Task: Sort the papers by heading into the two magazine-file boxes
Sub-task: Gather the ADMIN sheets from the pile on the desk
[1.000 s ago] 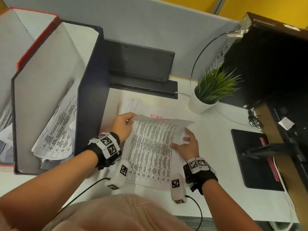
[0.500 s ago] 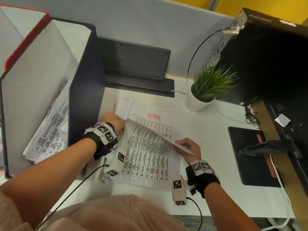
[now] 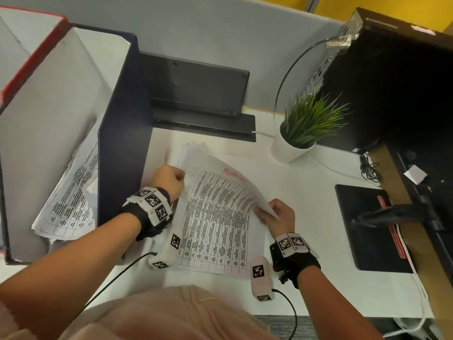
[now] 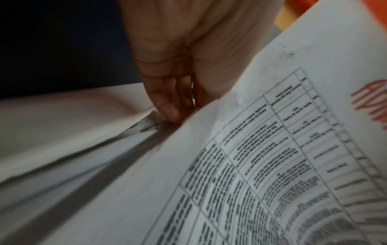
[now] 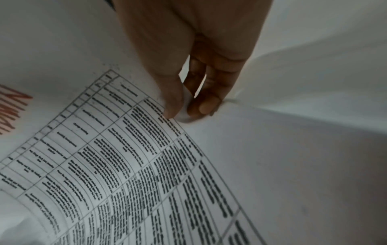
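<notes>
A printed table sheet with a red handwritten heading bows up off the paper stack on the white desk. My left hand is curled at the sheet's upper left edge, its fingers tucked under the sheet against the stack. My right hand pinches the sheet's right edge between thumb and fingers. The dark blue magazine-file box stands just left of the stack with several sheets in it. A red-edged box stands further left.
A black stand sits behind the stack against the grey partition. A potted plant is at the back right, with a black computer case beyond. A black pad lies right of my right hand. Wrist cables trail toward the desk's front edge.
The right hand has closed on the sheet's right edge and raised it, so the sheet now arches upward. The left hand has curled into a fist at the left edge.
</notes>
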The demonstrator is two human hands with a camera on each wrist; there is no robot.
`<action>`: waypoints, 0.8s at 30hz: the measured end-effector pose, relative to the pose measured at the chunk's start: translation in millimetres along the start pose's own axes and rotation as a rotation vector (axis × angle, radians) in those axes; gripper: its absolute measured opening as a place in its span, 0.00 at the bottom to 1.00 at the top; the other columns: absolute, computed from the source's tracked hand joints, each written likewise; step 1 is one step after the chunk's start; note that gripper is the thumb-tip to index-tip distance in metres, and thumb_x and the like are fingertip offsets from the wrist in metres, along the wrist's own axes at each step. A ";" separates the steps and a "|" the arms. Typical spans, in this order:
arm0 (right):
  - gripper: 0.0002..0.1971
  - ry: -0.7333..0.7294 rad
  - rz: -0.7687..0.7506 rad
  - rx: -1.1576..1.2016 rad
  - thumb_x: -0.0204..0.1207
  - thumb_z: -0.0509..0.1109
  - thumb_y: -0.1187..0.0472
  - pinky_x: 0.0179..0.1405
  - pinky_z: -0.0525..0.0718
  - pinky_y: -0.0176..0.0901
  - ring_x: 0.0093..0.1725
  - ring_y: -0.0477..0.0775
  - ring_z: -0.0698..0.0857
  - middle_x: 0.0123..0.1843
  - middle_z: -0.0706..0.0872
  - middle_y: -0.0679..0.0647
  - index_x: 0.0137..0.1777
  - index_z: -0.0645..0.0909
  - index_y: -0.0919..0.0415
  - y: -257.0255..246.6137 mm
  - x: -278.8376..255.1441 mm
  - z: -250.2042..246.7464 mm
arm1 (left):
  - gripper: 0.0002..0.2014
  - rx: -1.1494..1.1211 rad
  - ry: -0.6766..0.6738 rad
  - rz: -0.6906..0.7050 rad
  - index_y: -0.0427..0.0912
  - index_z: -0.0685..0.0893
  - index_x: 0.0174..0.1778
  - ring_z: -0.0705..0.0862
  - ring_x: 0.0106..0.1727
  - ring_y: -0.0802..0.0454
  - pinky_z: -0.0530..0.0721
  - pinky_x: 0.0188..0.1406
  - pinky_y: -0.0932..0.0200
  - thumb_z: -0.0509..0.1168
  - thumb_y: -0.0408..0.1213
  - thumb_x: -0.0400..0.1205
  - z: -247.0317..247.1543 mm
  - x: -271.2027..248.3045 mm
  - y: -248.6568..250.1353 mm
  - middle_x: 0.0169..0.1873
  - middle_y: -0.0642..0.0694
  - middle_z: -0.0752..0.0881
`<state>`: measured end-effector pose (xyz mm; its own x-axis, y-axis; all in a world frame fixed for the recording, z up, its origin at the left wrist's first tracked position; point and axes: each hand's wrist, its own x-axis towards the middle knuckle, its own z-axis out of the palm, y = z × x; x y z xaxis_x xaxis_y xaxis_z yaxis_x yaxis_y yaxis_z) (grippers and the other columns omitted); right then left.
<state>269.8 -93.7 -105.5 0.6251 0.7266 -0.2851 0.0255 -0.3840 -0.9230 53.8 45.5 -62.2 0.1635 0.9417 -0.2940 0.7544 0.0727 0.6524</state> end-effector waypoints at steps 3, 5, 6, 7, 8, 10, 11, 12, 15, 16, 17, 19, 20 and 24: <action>0.10 0.015 0.042 -0.006 0.63 0.79 0.73 0.27 0.78 0.33 0.28 0.52 0.77 0.32 0.83 0.59 0.39 0.81 0.69 -4.3 2.7 1.3 | 0.11 -0.212 0.076 0.098 0.38 0.87 0.57 0.83 0.47 0.49 0.81 0.49 0.58 0.62 0.28 0.82 3.2 -10.4 -1.7 0.50 0.43 0.88; 0.20 0.007 0.049 -0.032 0.62 0.80 0.73 0.34 0.82 0.34 0.36 0.50 0.83 0.44 0.86 0.57 0.54 0.80 0.69 -7.5 4.7 0.6 | 0.11 -0.343 0.055 0.128 0.37 0.85 0.57 0.84 0.52 0.46 0.84 0.55 0.51 0.61 0.28 0.83 5.3 -13.2 -4.0 0.52 0.42 0.87; 0.25 0.011 0.040 -0.014 0.62 0.80 0.75 0.38 0.83 0.35 0.41 0.50 0.84 0.47 0.85 0.55 0.58 0.76 0.67 -8.7 5.5 0.7 | 0.10 -0.403 0.041 0.127 0.37 0.84 0.55 0.84 0.54 0.45 0.83 0.57 0.50 0.60 0.28 0.83 6.1 -14.3 -5.0 0.52 0.42 0.87; 0.29 0.018 0.034 0.024 0.61 0.79 0.76 0.42 0.84 0.38 0.44 0.49 0.85 0.49 0.85 0.53 0.61 0.73 0.65 -10.7 4.5 1.3 | 0.08 -0.457 0.024 0.117 0.36 0.83 0.53 0.84 0.54 0.46 0.83 0.58 0.49 0.59 0.28 0.83 6.4 -15.4 -5.6 0.52 0.42 0.86; 0.32 0.020 0.033 0.069 0.60 0.79 0.78 0.47 0.85 0.43 0.46 0.49 0.84 0.50 0.84 0.52 0.63 0.70 0.64 -11.2 3.8 1.8 | 0.07 -0.509 0.003 0.102 0.36 0.82 0.51 0.84 0.54 0.46 0.83 0.58 0.49 0.59 0.28 0.84 6.6 -15.8 -6.1 0.52 0.41 0.86; 0.35 0.017 0.038 0.101 0.59 0.79 0.79 0.52 0.85 0.48 0.48 0.51 0.85 0.51 0.84 0.54 0.64 0.69 0.64 -9.5 4.4 1.4 | 0.07 -0.599 -0.052 0.062 0.36 0.81 0.48 0.85 0.51 0.45 0.85 0.54 0.50 0.58 0.25 0.83 5.8 -16.3 -7.2 0.50 0.40 0.86; 0.34 0.007 0.045 0.082 0.59 0.79 0.79 0.51 0.85 0.47 0.49 0.52 0.85 0.52 0.84 0.55 0.64 0.71 0.65 -8.1 5.0 0.7 | 0.10 -0.630 -0.079 0.041 0.37 0.81 0.44 0.85 0.48 0.45 0.86 0.49 0.52 0.57 0.22 0.83 4.8 -16.3 -7.2 0.46 0.41 0.87; 0.31 -0.003 0.052 0.036 0.59 0.80 0.77 0.48 0.86 0.45 0.48 0.53 0.85 0.52 0.85 0.56 0.62 0.74 0.66 -6.2 5.7 0.1 | 0.14 -0.656 -0.098 0.024 0.39 0.81 0.41 0.85 0.44 0.47 0.86 0.44 0.55 0.54 0.19 0.81 4.3 -15.3 -7.2 0.42 0.42 0.86; 0.13 -0.011 0.062 -0.125 0.61 0.81 0.72 0.43 0.86 0.42 0.40 0.54 0.85 0.43 0.88 0.60 0.45 0.84 0.66 0.6 3.3 1.4 | 0.16 -0.674 -0.101 -0.054 0.38 0.83 0.38 0.81 0.35 0.50 0.82 0.30 0.66 0.52 0.21 0.80 2.8 -9.2 -3.7 0.34 0.43 0.84; 0.08 -0.010 0.044 -0.099 0.62 0.79 0.74 0.39 0.85 0.39 0.36 0.54 0.83 0.37 0.87 0.60 0.37 0.84 0.65 2.2 1.8 2.5 | 0.15 -0.672 -0.083 -0.089 0.36 0.84 0.40 0.80 0.34 0.50 0.80 0.27 0.67 0.53 0.24 0.80 3.0 -5.5 -3.1 0.33 0.43 0.83; 0.11 -0.005 0.028 -0.031 0.64 0.75 0.78 0.34 0.84 0.36 0.33 0.53 0.81 0.31 0.84 0.58 0.29 0.83 0.63 3.6 0.7 3.4 | 0.14 -0.650 -0.054 -0.118 0.35 0.86 0.44 0.80 0.34 0.51 0.79 0.27 0.67 0.54 0.26 0.81 3.2 -1.1 -3.9 0.34 0.43 0.84; 0.25 0.008 0.104 0.219 0.65 0.63 0.85 0.27 0.80 0.34 0.28 0.53 0.77 0.21 0.80 0.53 0.16 0.79 0.59 5.8 0.1 4.3 | 0.11 -0.517 0.001 -0.136 0.34 0.87 0.51 0.80 0.35 0.53 0.80 0.30 0.67 0.59 0.31 0.82 2.8 9.7 -9.7 0.37 0.45 0.85; 0.27 0.013 0.164 0.323 0.65 0.59 0.85 0.24 0.79 0.33 0.25 0.53 0.77 0.19 0.79 0.51 0.12 0.78 0.58 6.9 1.0 4.5 | 0.10 -0.403 0.006 -0.138 0.34 0.87 0.50 0.81 0.37 0.53 0.81 0.34 0.66 0.63 0.35 0.81 2.0 14.7 -13.3 0.39 0.45 0.86; 0.26 0.008 0.279 0.550 0.64 0.55 0.83 0.18 0.78 0.32 0.18 0.51 0.79 0.16 0.76 0.52 0.10 0.74 0.61 6.2 -0.6 6.0 | 0.16 -0.111 -0.105 -0.185 0.35 0.90 0.41 0.86 0.42 0.49 0.83 0.43 0.58 0.77 0.47 0.69 -1.2 24.9 -17.5 0.40 0.43 0.89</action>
<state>264.9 -93.1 -112.6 0.5559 0.6361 -0.5351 -0.5444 -0.2079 -0.8127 43.9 68.1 -80.2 0.0981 0.8701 -0.4831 0.7041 0.2824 0.6515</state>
